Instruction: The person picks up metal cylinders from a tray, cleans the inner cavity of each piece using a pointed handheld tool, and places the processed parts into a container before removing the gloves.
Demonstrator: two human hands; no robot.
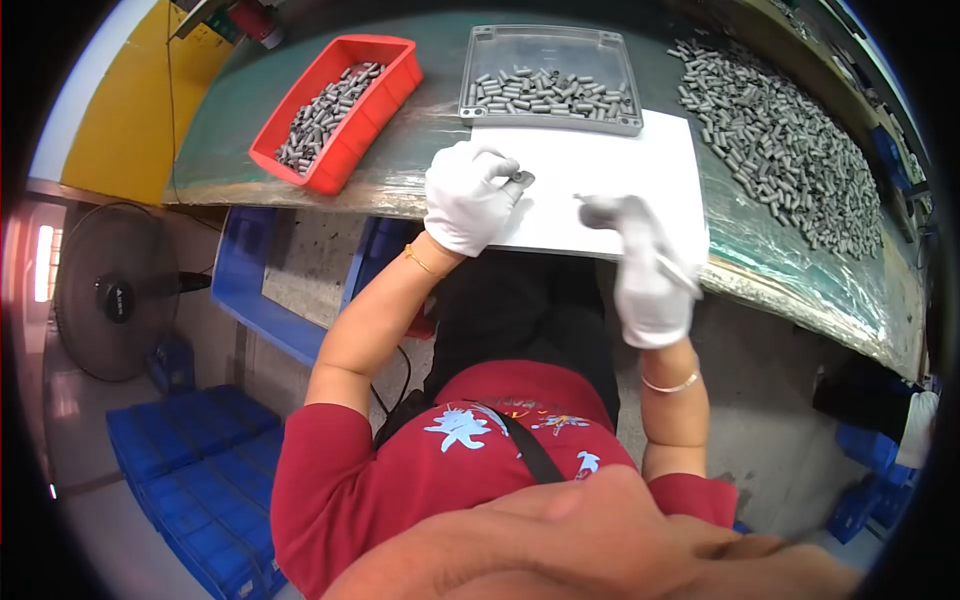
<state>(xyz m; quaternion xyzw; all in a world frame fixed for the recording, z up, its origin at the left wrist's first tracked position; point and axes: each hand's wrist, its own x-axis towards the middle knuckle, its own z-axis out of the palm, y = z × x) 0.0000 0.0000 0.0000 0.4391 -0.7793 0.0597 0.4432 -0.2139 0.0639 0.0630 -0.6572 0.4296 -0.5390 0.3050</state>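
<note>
My left hand [458, 203], in a white glove, is over the near left part of a white sheet [570, 225]. Its thumb and fingers are pinched on a small grey metal cylinder [520, 178], whose end faces up. My right hand [650, 280], also gloved and with darkened fingertips, is off to the right above the sheet's near edge. It is blurred, its fingers closed around a thin, pale, stick-like tool [680, 272], whose exact kind I cannot make out. Beyond the sheet is a grey tray [550, 48] with many such cylinders. The two hands are apart.
A red bin [378, 115] of cylinders stands at the left on the green tabletop [440, 100]. A large pile of cylinders [780, 150] covers the right side. Below are blue crates [210, 480] and a fan [115, 295]. Another person's sleeve [860, 395] shows at the right.
</note>
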